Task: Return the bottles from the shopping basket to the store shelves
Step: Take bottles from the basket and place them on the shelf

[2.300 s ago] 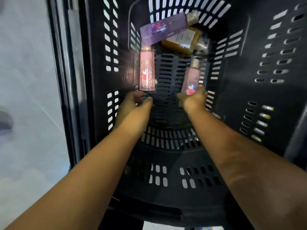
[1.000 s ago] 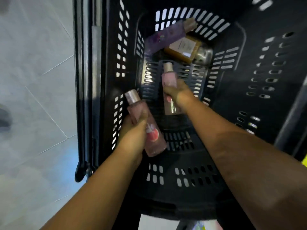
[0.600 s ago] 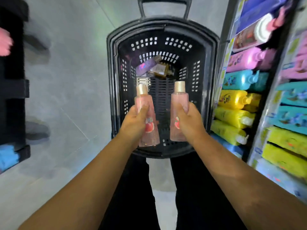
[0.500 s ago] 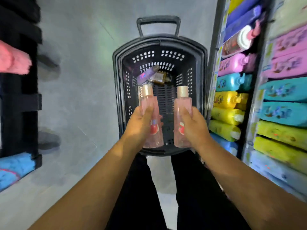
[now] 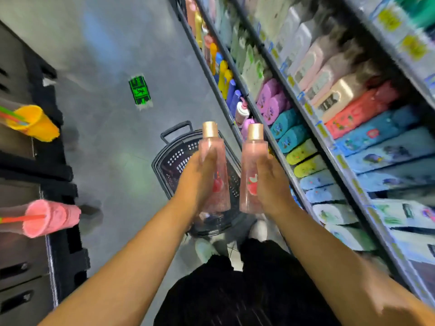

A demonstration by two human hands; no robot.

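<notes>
A: Now — holding what?
B: Gripping a pink bottle (image 5: 211, 143) in the left hand (image 5: 197, 184), its twin (image 5: 253, 156) in the right hand (image 5: 273, 187); caps up, side by side, above the basket (image 5: 175, 161).
A: And next?
B: Probably turn toward the shelves (image 5: 308, 110) right of the right hand — find the matching gap, set down one at a time, base first, labels out.
</notes>
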